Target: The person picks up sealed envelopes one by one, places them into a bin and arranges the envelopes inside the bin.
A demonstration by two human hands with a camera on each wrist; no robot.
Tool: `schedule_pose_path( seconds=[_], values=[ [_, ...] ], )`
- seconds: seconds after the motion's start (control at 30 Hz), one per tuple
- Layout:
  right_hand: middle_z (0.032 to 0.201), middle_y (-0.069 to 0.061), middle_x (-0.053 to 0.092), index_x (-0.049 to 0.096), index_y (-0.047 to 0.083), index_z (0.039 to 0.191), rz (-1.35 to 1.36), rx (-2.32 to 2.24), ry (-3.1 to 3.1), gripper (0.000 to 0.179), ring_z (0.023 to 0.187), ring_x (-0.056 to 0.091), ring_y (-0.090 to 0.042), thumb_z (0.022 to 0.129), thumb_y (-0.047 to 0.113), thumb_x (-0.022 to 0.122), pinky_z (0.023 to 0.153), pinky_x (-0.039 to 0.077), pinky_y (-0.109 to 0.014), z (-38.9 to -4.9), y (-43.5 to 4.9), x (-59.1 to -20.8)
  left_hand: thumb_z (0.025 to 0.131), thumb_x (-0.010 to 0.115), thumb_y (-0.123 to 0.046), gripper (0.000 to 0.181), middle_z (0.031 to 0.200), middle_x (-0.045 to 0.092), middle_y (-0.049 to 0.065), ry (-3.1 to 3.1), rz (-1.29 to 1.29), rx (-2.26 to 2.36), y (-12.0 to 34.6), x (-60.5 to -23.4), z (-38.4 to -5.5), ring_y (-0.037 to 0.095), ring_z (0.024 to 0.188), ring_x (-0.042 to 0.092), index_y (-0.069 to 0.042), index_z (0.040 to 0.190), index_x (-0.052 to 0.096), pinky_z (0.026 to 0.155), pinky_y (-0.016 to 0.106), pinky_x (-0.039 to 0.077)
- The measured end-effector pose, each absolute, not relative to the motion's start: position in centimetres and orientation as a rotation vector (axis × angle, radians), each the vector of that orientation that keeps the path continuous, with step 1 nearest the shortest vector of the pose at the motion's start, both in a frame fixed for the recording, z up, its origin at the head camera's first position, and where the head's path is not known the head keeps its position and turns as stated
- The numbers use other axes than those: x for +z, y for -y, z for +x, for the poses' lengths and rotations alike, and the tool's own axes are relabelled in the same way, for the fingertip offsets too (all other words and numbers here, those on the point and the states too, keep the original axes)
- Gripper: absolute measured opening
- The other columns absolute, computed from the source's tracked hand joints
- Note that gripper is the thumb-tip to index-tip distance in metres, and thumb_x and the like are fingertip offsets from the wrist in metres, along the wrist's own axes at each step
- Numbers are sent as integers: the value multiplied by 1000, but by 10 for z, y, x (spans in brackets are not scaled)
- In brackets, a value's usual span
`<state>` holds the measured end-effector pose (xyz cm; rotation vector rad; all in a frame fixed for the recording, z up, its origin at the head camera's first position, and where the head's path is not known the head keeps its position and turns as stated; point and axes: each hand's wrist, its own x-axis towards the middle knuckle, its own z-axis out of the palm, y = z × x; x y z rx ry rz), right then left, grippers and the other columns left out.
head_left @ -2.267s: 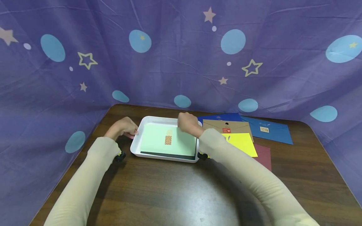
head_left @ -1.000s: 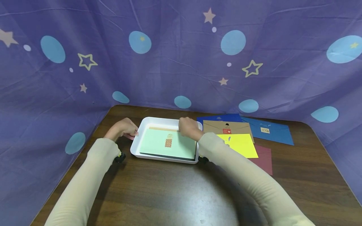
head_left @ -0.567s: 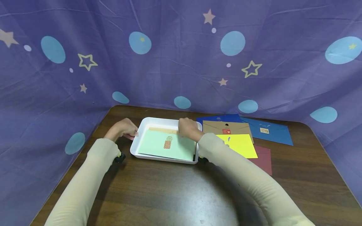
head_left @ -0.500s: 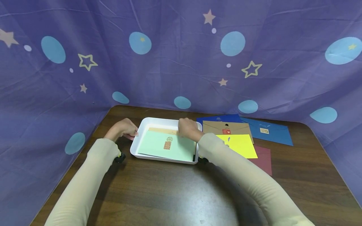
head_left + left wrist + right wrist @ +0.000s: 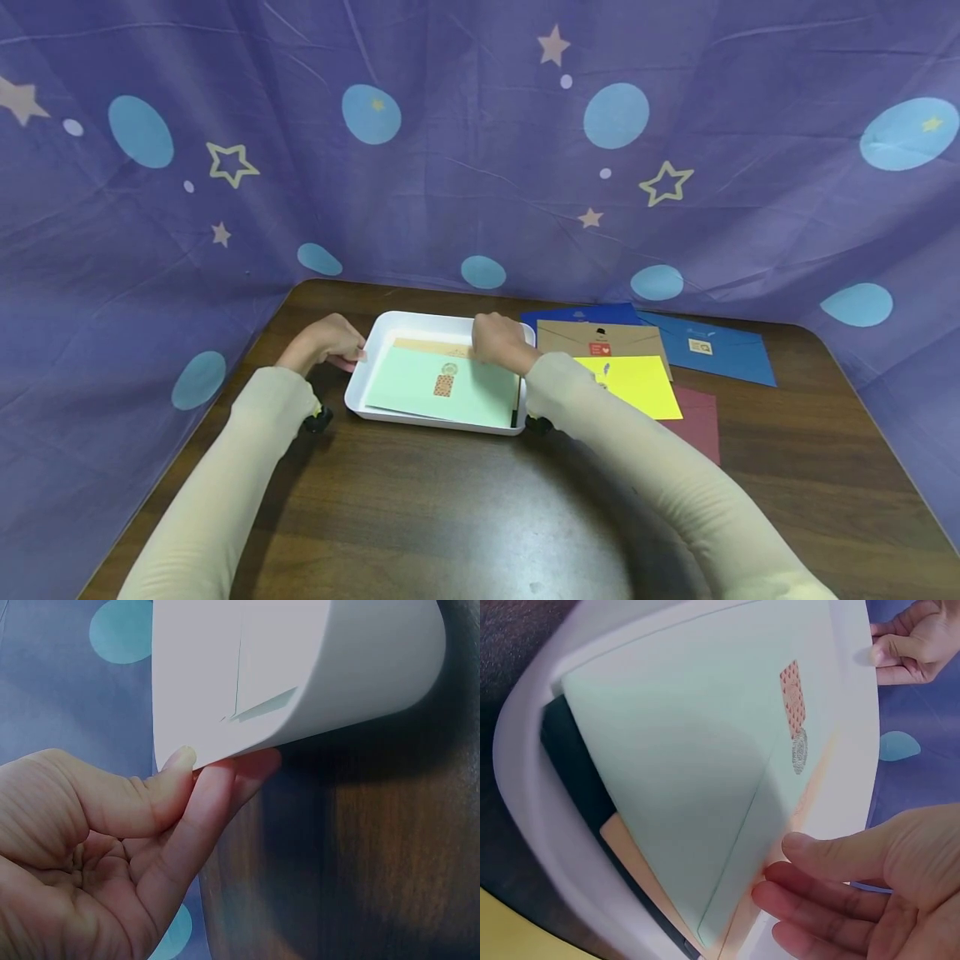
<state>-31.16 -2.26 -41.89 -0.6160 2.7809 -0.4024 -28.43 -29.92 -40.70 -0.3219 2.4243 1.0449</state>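
My left hand (image 5: 335,340) pinches the left rim of a white tray (image 5: 362,379) between thumb and fingers, as the left wrist view shows up close. In the tray, a mint green envelope (image 5: 420,383) with a patterned sticker lies slightly askew on top. Beneath it show a peach envelope (image 5: 423,345) along the far side and a black one (image 5: 574,746) at the right end. My right hand (image 5: 877,881) is at the mint envelope's far edge, over the peach one, thumb and fingertips apart with a gap between them.
Right of the tray lie a yellow envelope (image 5: 641,385), a kraft brown envelope (image 5: 630,336), a dark blue envelope (image 5: 588,313), a lighter blue envelope (image 5: 731,350) and a maroon envelope (image 5: 699,417), partly overlapping. A purple curtain (image 5: 480,208) hangs behind the wooden table (image 5: 420,517).
The mint envelope has slid toward the near side and turned slightly, uncovering the peach envelope along the far side. Both hands stay nearly in place; the left keeps its pinch on the tray.
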Motion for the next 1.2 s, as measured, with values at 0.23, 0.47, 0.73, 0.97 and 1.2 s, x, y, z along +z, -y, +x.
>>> schedule_pose_path(
  seconds=[0.23, 0.47, 0.73, 0.97, 1.2],
  values=[
    [52, 3, 30, 43, 13, 53, -669, -418, -2722, 49, 51, 24, -11, 97, 12, 64, 44, 21, -21, -315, 15, -411, 90, 59, 13, 39, 96, 62, 13, -2423, -332, 1036, 299, -410, -286, 8, 65, 62, 22, 128, 55, 64, 21, 65],
    [113, -2, 74, 80, 11, 100, -698, -423, -2707, 13, 90, 62, -18, 90, 9, 72, 68, 57, -30, -317, -4, -392, 89, 59, 13, 39, 93, 62, 12, -2439, -331, 1027, 300, -410, -286, 8, 66, 62, 22, 127, 56, 65, 21, 65],
    [113, -10, 75, 77, 6, 111, -730, -526, -2588, 23, 95, 68, -23, 87, 5, 77, 82, 63, -34, -318, -41, -372, 90, 59, 13, 37, 93, 63, 12, -2441, -335, 1016, 298, -407, -285, 9, 67, 62, 21, 126, 57, 65, 22, 65],
    [113, -16, 75, 75, 1, 115, -807, -586, -2587, 27, 101, 70, -28, 88, 2, 75, 90, 64, -40, -315, -78, -359, 90, 59, 13, 37, 92, 62, 11, -2433, -342, 1014, 298, -408, -286, 8, 67, 63, 21, 126, 57, 66, 22, 65],
    [108, -17, 75, 75, 0, 114, -765, -712, -2623, 27, 96, 70, -28, 87, -1, 75, 86, 66, -40, -307, -115, -350, 90, 59, 13, 37, 92, 62, 11, -2432, -340, 1021, 298, -407, -286, 8, 68, 63, 21, 126, 56, 66, 22, 66]
  ],
)
